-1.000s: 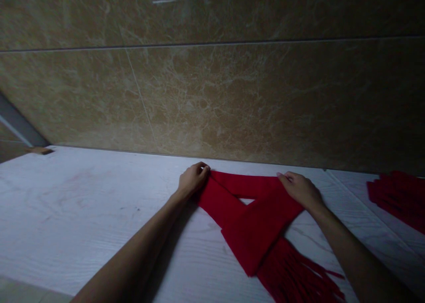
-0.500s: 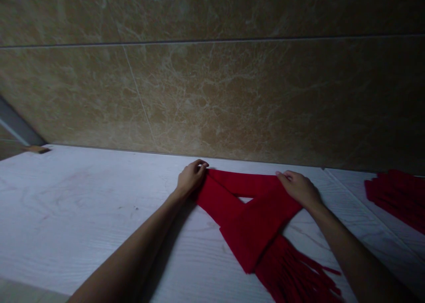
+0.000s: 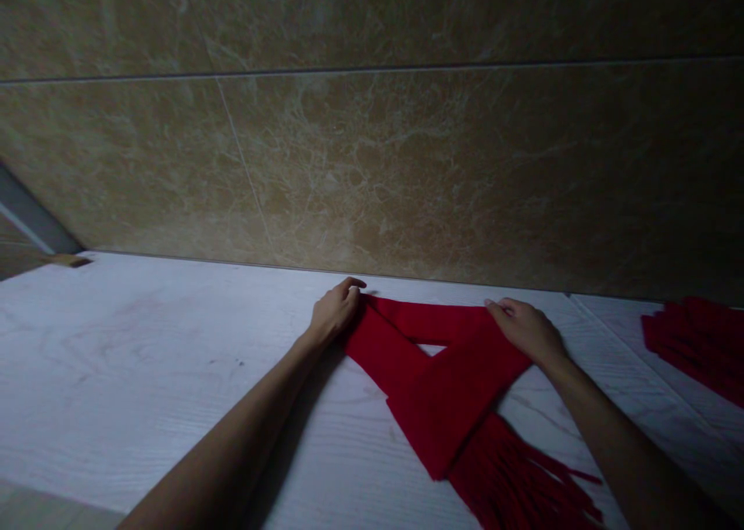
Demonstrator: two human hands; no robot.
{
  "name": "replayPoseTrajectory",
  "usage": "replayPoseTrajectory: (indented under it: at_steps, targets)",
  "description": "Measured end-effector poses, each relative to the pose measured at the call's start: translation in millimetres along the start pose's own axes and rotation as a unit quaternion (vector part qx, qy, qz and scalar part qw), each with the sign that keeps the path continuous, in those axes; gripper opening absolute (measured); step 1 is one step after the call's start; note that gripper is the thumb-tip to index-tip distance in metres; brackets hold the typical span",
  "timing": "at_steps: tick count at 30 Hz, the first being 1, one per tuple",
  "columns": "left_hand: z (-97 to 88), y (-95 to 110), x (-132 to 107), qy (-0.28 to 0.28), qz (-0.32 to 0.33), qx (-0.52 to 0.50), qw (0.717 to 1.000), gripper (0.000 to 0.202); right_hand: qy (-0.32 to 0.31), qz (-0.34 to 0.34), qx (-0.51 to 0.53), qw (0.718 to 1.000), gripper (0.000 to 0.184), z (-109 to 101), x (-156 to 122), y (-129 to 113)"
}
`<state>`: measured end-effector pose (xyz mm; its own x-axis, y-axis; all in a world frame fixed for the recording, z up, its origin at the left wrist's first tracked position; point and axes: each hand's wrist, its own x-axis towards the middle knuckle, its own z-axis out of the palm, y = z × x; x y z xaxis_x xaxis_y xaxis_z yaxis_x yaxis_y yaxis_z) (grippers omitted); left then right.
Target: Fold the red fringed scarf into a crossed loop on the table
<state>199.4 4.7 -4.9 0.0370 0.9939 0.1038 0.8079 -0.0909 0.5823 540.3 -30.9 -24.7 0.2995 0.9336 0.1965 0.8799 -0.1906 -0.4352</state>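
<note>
A red fringed scarf point(image 3: 447, 398) lies folded in a loop on the white surface, its two lengths crossing near the front. Its fringe spreads toward the lower right. At the loop's far left corner, my left hand point(image 3: 337, 310) is closed on the scarf edge, with one finger stretched out past it. My right hand point(image 3: 526, 328) grips the far right corner, thumb on top and other fingers partly hidden. A small gap of table shows inside the loop.
The white wood-grain table point(image 3: 145, 359) runs back to a brown marbled tile wall point(image 3: 360, 173). A second red fringed bundle point(image 3: 697, 344) rests at the right edge. A small brown block point(image 3: 70, 259) sits at the far left corner by a grey post point(image 3: 35, 212).
A finger of my left hand has straightened a little at the corner. Both hands stay at the scarf's corners, and the scarf looks almost the same.
</note>
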Motion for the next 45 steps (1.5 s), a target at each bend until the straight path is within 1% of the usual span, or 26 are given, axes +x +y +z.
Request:
replayPoseTrajectory:
  at_steps: [4,10,21,27,32,40,45]
  targets:
    - [-0.3,2.1,-0.7,-0.007,-0.008,0.012,1.0,0.038,0.001,-0.006,0.004,1.0,0.038,0.7,0.9,1.5]
    - [1.9,-0.9,0.9,0.009,-0.002,-0.009,1.0,0.034,-0.006,-0.002,-0.003,1.0,0.04,-0.6,0.8,0.1]
    - [3.3,-2.3,1.6,0.017,0.0,-0.008,1.0,0.034,-0.011,0.007,-0.004,1.0,0.039,-2.1,-0.3,-1.4]
    - [3.5,-0.4,0.8,0.016,-0.01,0.003,1.0,0.035,-0.002,-0.016,-0.001,1.0,0.04,0.6,1.1,1.8]
    - [3.9,-0.4,1.8,0.016,-0.013,0.006,1.0,0.036,-0.004,-0.015,-0.006,1.0,0.041,0.5,1.3,2.8]
    - [2.6,-0.5,0.5,0.01,-0.003,0.005,1.0,0.033,-0.011,-0.004,-0.003,1.0,0.04,-2.4,0.6,-1.3]
    - [3.9,-2.9,0.9,0.024,0.012,-0.016,1.0,0.03,-0.009,-0.009,-0.005,1.0,0.041,-1.7,0.6,-1.2]
